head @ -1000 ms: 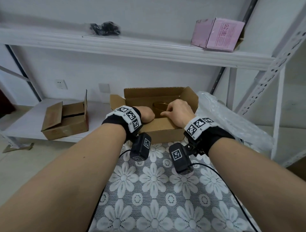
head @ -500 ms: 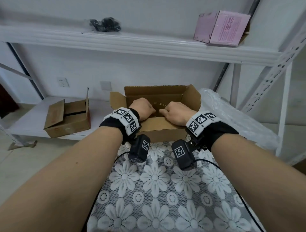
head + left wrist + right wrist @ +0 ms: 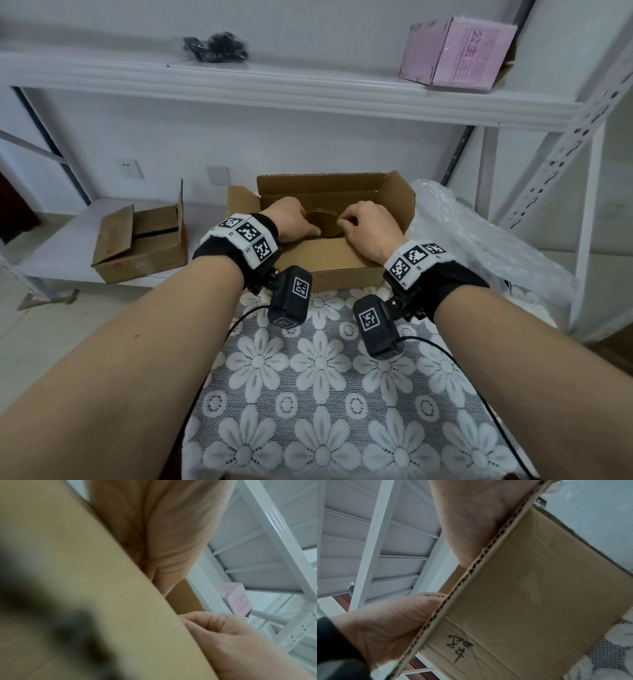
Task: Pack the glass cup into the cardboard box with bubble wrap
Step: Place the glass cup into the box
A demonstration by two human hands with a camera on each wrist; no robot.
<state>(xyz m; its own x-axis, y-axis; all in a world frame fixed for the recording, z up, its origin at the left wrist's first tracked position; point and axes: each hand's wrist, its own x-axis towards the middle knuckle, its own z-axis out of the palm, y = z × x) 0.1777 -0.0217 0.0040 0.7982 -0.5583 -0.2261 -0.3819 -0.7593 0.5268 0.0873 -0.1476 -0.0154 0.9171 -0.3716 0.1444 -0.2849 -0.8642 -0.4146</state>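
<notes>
Fingers of both hands, left hand (image 3: 291, 222) and right hand (image 3: 368, 228), curl round the upright, mouth-up glass cup (image 3: 325, 222) inside the cardboard box (image 3: 329, 265).

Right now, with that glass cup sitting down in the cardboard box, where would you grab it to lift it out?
Its round rim, from straight above. The glass cup seems to stand mouth-up, and the cardboard box walls block its sides. The left hand and right hand flank it.

Both forearms reach forward, wrists close together. Left hand (image 3: 291, 222) and right hand (image 3: 368, 228) curl their fingers downward.
</notes>
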